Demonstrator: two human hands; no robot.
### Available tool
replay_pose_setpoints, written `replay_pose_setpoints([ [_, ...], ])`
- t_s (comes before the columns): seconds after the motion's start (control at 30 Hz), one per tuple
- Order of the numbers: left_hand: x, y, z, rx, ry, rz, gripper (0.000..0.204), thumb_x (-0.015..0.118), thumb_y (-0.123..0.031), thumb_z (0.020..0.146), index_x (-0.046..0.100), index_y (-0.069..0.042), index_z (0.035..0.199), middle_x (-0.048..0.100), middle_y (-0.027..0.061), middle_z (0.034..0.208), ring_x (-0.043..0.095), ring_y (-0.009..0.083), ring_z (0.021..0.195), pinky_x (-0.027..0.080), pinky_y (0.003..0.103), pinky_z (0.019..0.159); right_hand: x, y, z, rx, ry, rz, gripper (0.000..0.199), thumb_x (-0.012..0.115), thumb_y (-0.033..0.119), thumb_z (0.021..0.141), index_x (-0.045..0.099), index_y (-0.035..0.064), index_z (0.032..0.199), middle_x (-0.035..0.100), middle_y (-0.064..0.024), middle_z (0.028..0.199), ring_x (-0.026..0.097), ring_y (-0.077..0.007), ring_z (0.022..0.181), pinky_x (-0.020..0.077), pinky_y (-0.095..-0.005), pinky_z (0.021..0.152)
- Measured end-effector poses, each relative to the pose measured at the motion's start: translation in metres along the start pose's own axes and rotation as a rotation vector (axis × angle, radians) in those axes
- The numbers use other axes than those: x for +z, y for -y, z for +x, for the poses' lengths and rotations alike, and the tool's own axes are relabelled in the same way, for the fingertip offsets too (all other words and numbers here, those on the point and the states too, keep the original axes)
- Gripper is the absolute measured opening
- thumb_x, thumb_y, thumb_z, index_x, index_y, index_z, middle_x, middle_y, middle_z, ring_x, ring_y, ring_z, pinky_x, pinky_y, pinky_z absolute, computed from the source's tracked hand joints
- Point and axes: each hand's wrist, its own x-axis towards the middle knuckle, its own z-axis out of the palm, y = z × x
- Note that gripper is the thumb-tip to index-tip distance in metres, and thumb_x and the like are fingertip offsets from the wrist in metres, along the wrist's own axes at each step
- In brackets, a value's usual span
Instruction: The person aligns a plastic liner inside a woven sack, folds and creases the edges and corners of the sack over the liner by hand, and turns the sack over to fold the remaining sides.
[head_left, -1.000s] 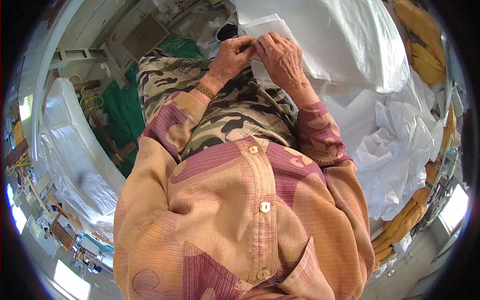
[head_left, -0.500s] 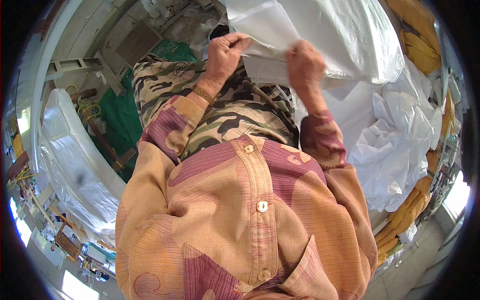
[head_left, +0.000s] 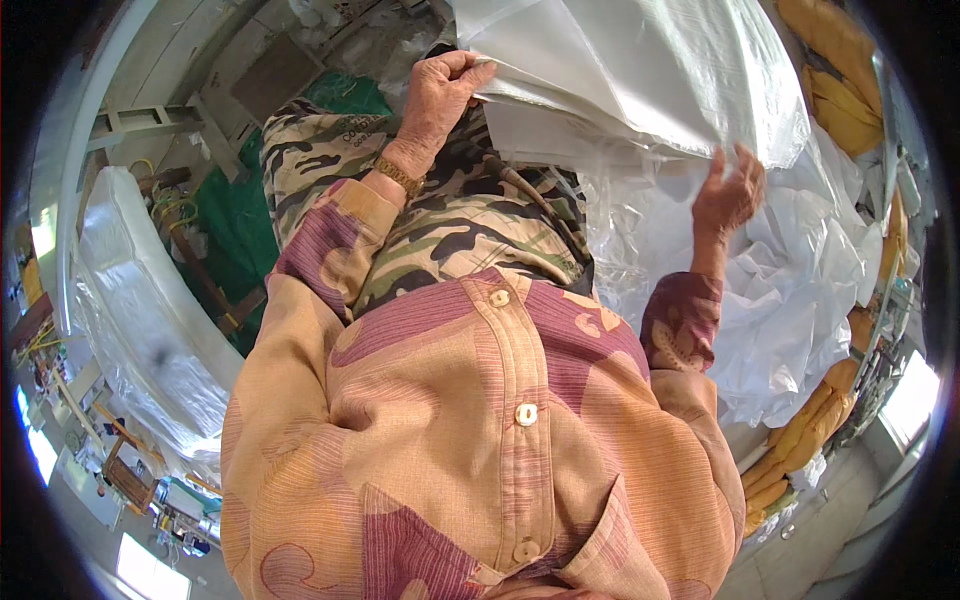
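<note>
Large white sheets of thin, smooth material [head_left: 640, 70] lie in a stack in front of me, their near edge close to my lap. My left hand [head_left: 440, 95] pinches the near left corner of the top sheet between thumb and fingers. At the stack's near right edge is my right hand [head_left: 730, 190], fingers spread and slightly blurred, with nothing in it. Whether its fingertips touch the sheet I cannot tell.
Crumpled white sheeting [head_left: 770, 290] is heaped to my right, beside yellow-brown padded cloth [head_left: 790, 460]. On my left stands a long bundle wrapped in clear plastic [head_left: 140, 310], near green netting [head_left: 235, 225] and a metal frame [head_left: 150, 128].
My right hand has let go of the sheet edge and moved right, its fingers opening. The top sheet now lies spread out flatter. My left hand keeps its pinch, slightly shifted.
</note>
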Motion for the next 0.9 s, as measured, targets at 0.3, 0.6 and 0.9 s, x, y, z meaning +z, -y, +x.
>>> replay_pose_setpoints([
  [0.3,0.002,-0.011,-0.001,-0.054,0.045,-0.005,0.022,0.070,-0.024,0.090,0.072,-0.003,0.095,0.065,-0.0041,0.078,0.054,0.0015,0.068,0.046,0.019,0.059,-0.005,0.154,0.012,-0.399,0.306,0.572,0.014,0.069,0.018,0.082,0.066,0.0096,0.093,0.063,-0.0032,0.090,0.058,-0.0242,0.088,0.0426,-0.0372,0.080],
  [0.6,0.002,-0.007,0.004,-0.071,0.056,-0.115,0.017,0.071,-0.019,0.089,0.072,-0.003,0.093,0.066,-0.0034,0.079,0.057,0.0014,0.068,0.048,0.018,0.059,0.006,0.129,0.003,-0.401,0.379,0.564,0.009,0.066,0.016,0.085,0.066,0.0100,0.091,0.062,-0.0034,0.087,0.058,-0.0228,0.085,0.0421,-0.0375,0.080],
  [0.9,0.003,-0.018,0.012,-0.070,0.067,-0.189,0.014,0.072,-0.018,0.088,0.072,-0.004,0.091,0.067,-0.0027,0.078,0.058,0.0021,0.066,0.048,0.017,0.056,0.009,0.091,-0.009,-0.340,0.262,0.389,0.011,0.072,0.022,0.080,0.068,0.0129,0.086,0.057,-0.0009,0.085,0.057,-0.0213,0.085,0.0407,-0.0375,0.080],
])
